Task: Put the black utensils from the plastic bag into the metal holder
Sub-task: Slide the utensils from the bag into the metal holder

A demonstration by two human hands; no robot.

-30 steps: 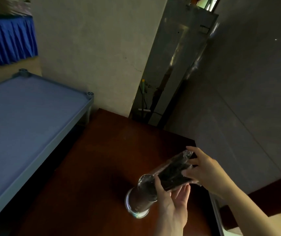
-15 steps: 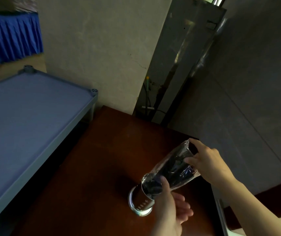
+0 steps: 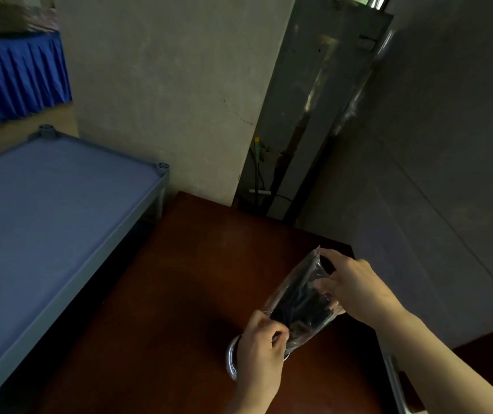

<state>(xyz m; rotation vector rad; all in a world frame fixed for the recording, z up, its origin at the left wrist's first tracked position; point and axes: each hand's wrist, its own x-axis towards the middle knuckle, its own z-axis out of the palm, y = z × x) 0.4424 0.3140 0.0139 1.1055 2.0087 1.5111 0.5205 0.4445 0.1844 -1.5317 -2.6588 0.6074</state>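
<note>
A dark reddish-brown wooden table (image 3: pixel 179 294), smooth and matte, fills the foreground. On it stands the shiny metal holder (image 3: pixel 232 358), only its curved rim visible beneath the left hand (image 3: pixel 261 354), whose fingers pinch the lower end of the crinkled clear plastic bag (image 3: pixel 302 300). The right hand (image 3: pixel 355 286) grips the bag's upper end, tilting it over the holder; the black utensils (image 3: pixel 299 306) sit bundled inside the bag. Left of the table lies a flat blue-grey cot (image 3: pixel 45 219). Beyond rise a rough plaster wall (image 3: pixel 164 85) and a blue pleated cloth (image 3: pixel 15 76)
</note>
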